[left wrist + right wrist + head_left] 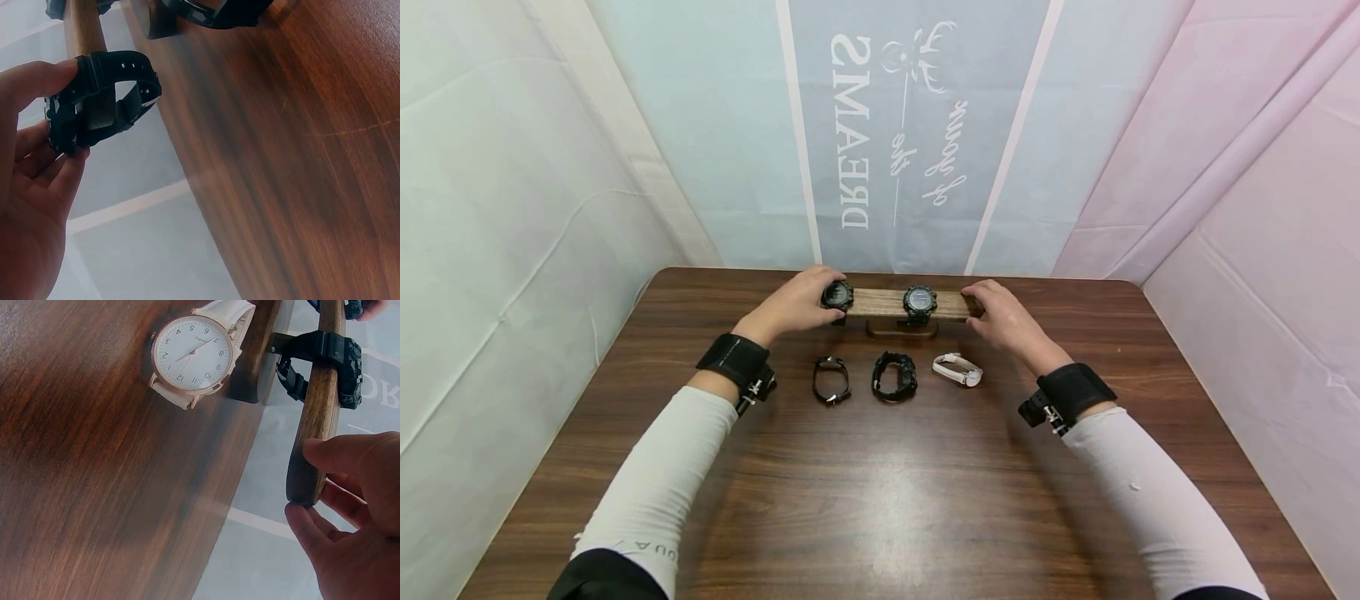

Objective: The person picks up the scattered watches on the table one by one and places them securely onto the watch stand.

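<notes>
A wooden watch stand (pixel 877 302) stands near the table's far edge, its bar running left to right. Around the bar's left end is a chunky black watch (pixel 837 295), which my left hand (pixel 793 307) grips between thumb and fingers; its looped strap (pixel 128 65) shows in the left wrist view. Another dark watch (pixel 919 301) is strapped right of the bar's middle, touched by neither hand. At the other end, my right hand (pixel 1006 321) pinches the bar's tip (pixel 304 478), thumb on the near side and fingers around the end.
In front of the stand lie three watches: a slim black one (pixel 831 362), a bulky black one (pixel 907 377) and a white-strapped one (pixel 972 378) with a pale dial. The stand's base (pixel 901 331) rests on the brown table (pixel 887 492). Behind the table hangs a printed cloth (pixel 745 167).
</notes>
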`<act>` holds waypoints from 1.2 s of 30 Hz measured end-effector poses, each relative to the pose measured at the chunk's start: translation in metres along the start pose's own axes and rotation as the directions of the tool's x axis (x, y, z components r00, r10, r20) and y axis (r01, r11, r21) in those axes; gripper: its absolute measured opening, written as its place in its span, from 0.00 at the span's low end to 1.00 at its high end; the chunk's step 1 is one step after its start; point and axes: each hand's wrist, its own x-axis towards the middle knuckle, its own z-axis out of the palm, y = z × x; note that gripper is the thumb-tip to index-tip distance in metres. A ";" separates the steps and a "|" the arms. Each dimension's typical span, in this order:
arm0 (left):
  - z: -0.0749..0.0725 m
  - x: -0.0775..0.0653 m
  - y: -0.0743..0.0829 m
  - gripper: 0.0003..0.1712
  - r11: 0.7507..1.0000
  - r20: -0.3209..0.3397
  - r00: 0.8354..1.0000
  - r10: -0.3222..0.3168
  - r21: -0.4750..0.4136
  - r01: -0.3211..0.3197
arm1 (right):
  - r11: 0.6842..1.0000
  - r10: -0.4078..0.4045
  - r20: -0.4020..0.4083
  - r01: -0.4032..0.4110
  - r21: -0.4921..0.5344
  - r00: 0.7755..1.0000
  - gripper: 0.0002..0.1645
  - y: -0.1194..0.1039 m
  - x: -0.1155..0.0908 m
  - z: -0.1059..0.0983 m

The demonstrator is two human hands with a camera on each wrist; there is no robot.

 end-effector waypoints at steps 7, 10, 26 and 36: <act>0.003 0.003 0.003 0.35 1.000 0.007 1.000 -0.002 -0.004 0.002 | 1.000 0.005 0.003 -0.005 0.002 1.000 0.30 0.002 0.001 0.001; 0.004 0.004 0.004 0.35 1.000 0.009 1.000 -0.004 -0.001 0.004 | 1.000 0.007 0.006 -0.007 -0.003 1.000 0.30 0.001 0.002 0.001; 0.009 0.009 0.010 0.35 1.000 0.012 1.000 0.008 0.024 -0.008 | 1.000 -0.002 0.012 0.002 -0.007 1.000 0.31 0.000 0.001 0.000; 0.010 0.012 0.015 0.35 0.999 0.017 1.000 0.015 0.043 -0.015 | 1.000 -0.010 0.016 0.010 -0.010 1.000 0.30 0.000 0.000 -0.002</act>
